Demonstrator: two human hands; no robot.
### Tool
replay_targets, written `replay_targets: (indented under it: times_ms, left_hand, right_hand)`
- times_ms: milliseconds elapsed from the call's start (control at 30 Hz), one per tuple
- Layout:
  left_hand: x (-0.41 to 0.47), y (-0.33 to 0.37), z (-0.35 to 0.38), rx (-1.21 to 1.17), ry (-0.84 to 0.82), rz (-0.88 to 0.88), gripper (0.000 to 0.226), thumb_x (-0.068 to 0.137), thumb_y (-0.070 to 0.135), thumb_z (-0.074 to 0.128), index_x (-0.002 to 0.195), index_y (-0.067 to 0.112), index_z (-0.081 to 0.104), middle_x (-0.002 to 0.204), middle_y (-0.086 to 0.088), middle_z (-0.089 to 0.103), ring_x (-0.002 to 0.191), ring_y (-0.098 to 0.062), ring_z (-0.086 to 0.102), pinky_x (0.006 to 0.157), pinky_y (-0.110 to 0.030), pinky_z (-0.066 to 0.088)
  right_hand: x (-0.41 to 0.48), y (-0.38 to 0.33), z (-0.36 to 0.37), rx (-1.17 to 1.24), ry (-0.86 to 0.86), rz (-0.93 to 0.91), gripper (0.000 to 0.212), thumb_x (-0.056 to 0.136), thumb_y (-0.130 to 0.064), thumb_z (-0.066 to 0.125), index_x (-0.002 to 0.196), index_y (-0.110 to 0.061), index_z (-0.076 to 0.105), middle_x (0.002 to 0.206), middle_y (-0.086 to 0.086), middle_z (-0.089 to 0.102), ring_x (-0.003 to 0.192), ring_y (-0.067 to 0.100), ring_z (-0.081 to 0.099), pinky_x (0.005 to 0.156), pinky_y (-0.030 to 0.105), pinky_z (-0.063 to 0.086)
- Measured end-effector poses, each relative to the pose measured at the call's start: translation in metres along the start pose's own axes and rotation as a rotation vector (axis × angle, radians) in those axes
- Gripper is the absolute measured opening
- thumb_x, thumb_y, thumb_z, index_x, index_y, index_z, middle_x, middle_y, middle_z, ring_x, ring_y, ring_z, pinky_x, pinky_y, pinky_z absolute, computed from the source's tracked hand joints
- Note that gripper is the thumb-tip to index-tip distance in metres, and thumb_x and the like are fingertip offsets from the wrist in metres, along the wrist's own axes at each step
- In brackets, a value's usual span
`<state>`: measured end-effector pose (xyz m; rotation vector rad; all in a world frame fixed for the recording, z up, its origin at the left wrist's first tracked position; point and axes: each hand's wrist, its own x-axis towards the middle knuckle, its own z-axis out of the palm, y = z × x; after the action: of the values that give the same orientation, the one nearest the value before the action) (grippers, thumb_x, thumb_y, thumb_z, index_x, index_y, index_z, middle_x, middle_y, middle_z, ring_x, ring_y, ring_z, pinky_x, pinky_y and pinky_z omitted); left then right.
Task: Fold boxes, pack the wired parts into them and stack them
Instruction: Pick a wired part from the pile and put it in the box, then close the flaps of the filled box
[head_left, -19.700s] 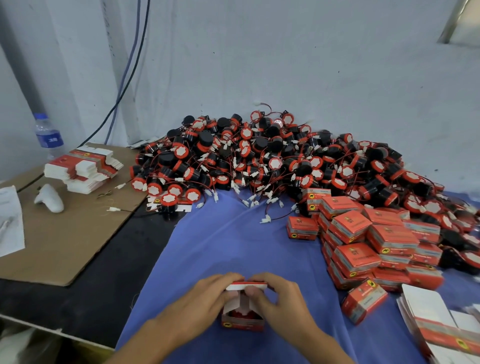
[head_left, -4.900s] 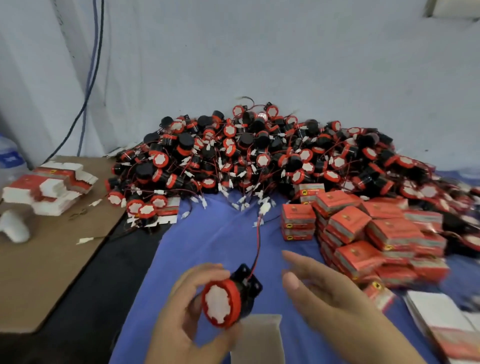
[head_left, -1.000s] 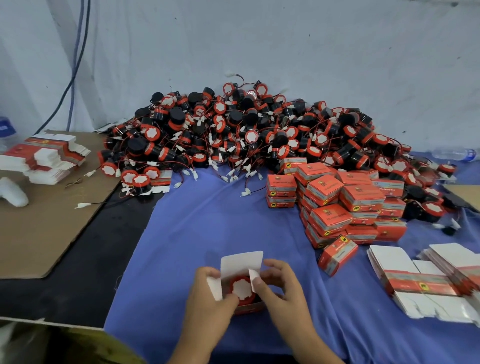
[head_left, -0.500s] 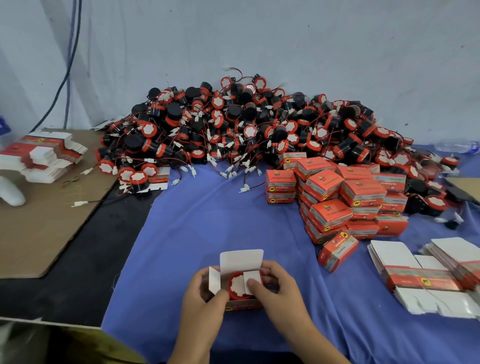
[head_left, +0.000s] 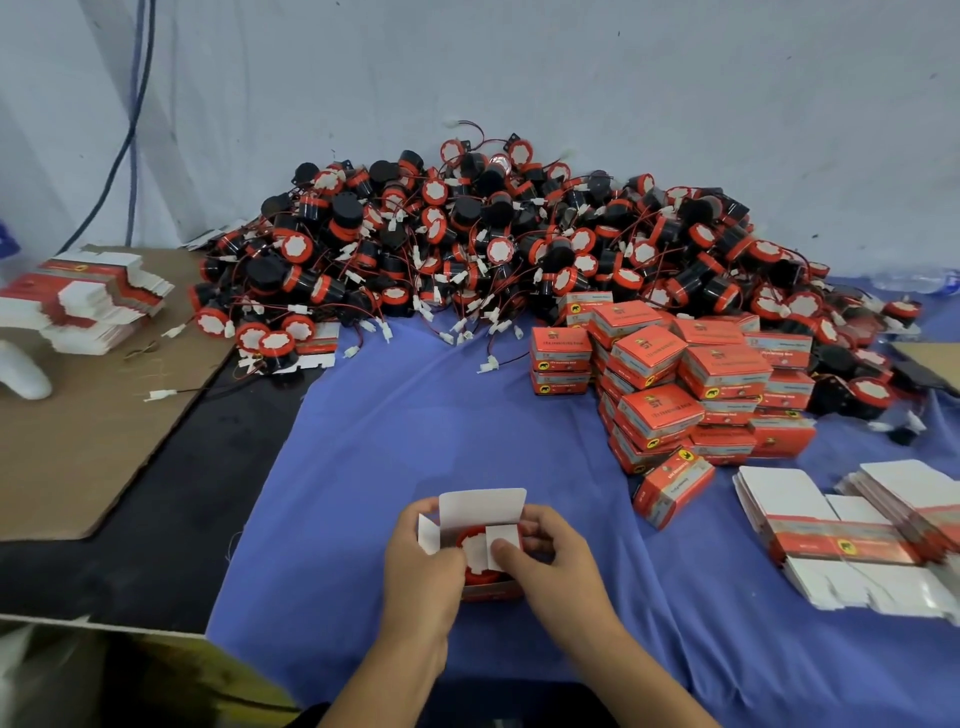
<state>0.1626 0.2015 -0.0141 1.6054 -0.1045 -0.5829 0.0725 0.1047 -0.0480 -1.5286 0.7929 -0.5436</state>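
The fingers (head_left: 506, 552) of the right hand (head_left: 558, 571) are curled round the right side of the open box (head_left: 491, 591), and the thumb is pressed onto the small right flap, which is bent inward over the opening. The box's left side is gripped by the left hand (head_left: 421, 577), its fingers wrapped round the wall, and the left flap is seen standing out just above them. The big white lid flap is upright at the far edge of the box. A wired part (head_left: 469, 536) is seated inside, its red rim and white face half covered by the bent flap. The box is held low over the blue cloth (head_left: 415, 415) that is spread on the desk (head_left: 156, 545). Beyond the box, against the wall, a big pile of wired parts (head_left: 493, 244) is heaped. Beyond the box to the right, closed red boxes (head_left: 675, 374) are stacked in rows, with one lone box (head_left: 672, 486) lying tilted nearest it. Right of the box, flat blanks (head_left: 831, 535) are fanned out. Far left of the box, more blanks (head_left: 88, 296) are piled on a cardboard sheet (head_left: 78, 441).
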Motion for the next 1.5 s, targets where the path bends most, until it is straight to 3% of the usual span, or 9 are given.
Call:
replay_targets:
  times_ms: [133, 267, 467, 600, 833, 1000, 1133, 1267, 1500]
  left_hand:
    - [0.002, -0.006, -0.004, 0.174, -0.081, 0.059, 0.06, 0.082, -0.014, 0.054, 0.115, 0.035, 0.056, 0.11, 0.001, 0.069, 0.099, -0.018, 0.068, 0.074, -0.034, 0.062]
    - [-0.003, -0.019, -0.006, 0.402, -0.164, 0.165, 0.067, 0.097, 0.008, 0.051, 0.152, 0.04, 0.032, 0.13, -0.002, 0.058, 0.116, -0.018, 0.06, 0.1, -0.041, 0.052]
    - [0.003, -0.013, -0.018, -0.062, -0.172, -0.032, 0.025, 0.103, 0.024, 0.053, 0.114, 0.02, 0.074, 0.101, -0.002, 0.078, 0.097, -0.017, 0.073, 0.083, -0.028, 0.059]
    - [0.006, -0.017, -0.026, 0.073, -0.249, 0.124, 0.033, 0.092, -0.002, 0.065, 0.109, 0.027, 0.07, 0.104, 0.009, 0.076, 0.098, -0.007, 0.071, 0.075, -0.019, 0.056]
    - [0.013, -0.019, -0.027, 0.154, -0.182, 0.29, 0.039, 0.085, -0.004, 0.071, 0.091, 0.034, 0.072, 0.09, 0.01, 0.074, 0.086, -0.01, 0.071, 0.064, -0.024, 0.057]
    - [0.016, -0.035, -0.046, 0.473, -0.239, 0.566, 0.049, 0.081, 0.004, 0.075, 0.107, 0.045, 0.071, 0.127, 0.026, 0.063, 0.12, 0.005, 0.057, 0.097, -0.018, 0.049]
    - [0.026, -0.037, -0.07, 0.573, -0.521, 0.569, 0.054, 0.082, 0.036, 0.073, 0.131, 0.052, 0.057, 0.152, 0.029, 0.037, 0.135, 0.012, 0.04, 0.106, -0.016, 0.043]
    - [0.026, -0.033, -0.072, 0.575, -0.551, 0.501, 0.04, 0.09, 0.057, 0.064, 0.128, 0.061, 0.052, 0.152, 0.028, 0.036, 0.131, 0.018, 0.04, 0.107, -0.012, 0.04]
    - [0.027, -0.029, -0.061, 0.685, -0.422, 0.615, 0.048, 0.097, 0.061, 0.038, 0.138, 0.042, 0.054, 0.14, 0.026, 0.052, 0.131, 0.009, 0.044, 0.111, -0.027, 0.041]
  right_hand:
    - [-0.004, 0.001, -0.001, 0.04, 0.011, -0.057, 0.045, 0.086, -0.008, 0.074, 0.111, -0.043, 0.061, 0.094, -0.014, 0.07, 0.087, 0.005, 0.068, 0.07, 0.021, 0.057]
    - [-0.003, 0.005, 0.003, 0.014, 0.045, -0.119, 0.031, 0.088, -0.003, 0.072, 0.107, -0.027, 0.066, 0.1, 0.001, 0.071, 0.091, 0.018, 0.069, 0.08, 0.034, 0.06]
    - [-0.001, 0.009, 0.002, 0.018, 0.04, -0.116, 0.026, 0.088, -0.007, 0.074, 0.106, -0.024, 0.067, 0.1, 0.0, 0.071, 0.092, 0.016, 0.069, 0.079, 0.031, 0.06]
    - [-0.001, 0.008, 0.002, 0.029, 0.029, -0.126, 0.03, 0.087, -0.005, 0.074, 0.107, -0.026, 0.066, 0.097, -0.003, 0.071, 0.09, 0.014, 0.069, 0.077, 0.03, 0.059]
    - [-0.013, 0.008, -0.01, -0.056, -0.087, -0.228, 0.027, 0.092, -0.022, 0.071, 0.117, -0.03, 0.065, 0.118, -0.001, 0.058, 0.102, 0.019, 0.067, 0.088, 0.037, 0.057]
    - [-0.017, 0.016, -0.025, -0.029, -0.188, -0.254, 0.033, 0.089, -0.023, 0.077, 0.121, -0.025, 0.069, 0.136, -0.016, 0.052, 0.117, 0.015, 0.065, 0.093, 0.03, 0.056]
    - [-0.014, 0.023, -0.024, -0.13, -0.166, -0.359, 0.041, 0.09, -0.023, 0.076, 0.129, -0.026, 0.065, 0.136, -0.021, 0.054, 0.127, 0.012, 0.058, 0.097, 0.027, 0.054]
    - [-0.014, 0.025, -0.025, -0.303, -0.151, -0.432, 0.042, 0.095, -0.034, 0.068, 0.135, -0.037, 0.059, 0.145, -0.018, 0.048, 0.135, 0.005, 0.049, 0.104, 0.025, 0.049]
    - [-0.012, 0.012, -0.022, -0.601, -0.143, -0.457, 0.053, 0.096, -0.068, 0.031, 0.14, -0.045, 0.051, 0.143, -0.024, 0.035, 0.134, -0.011, 0.033, 0.105, 0.002, 0.025]
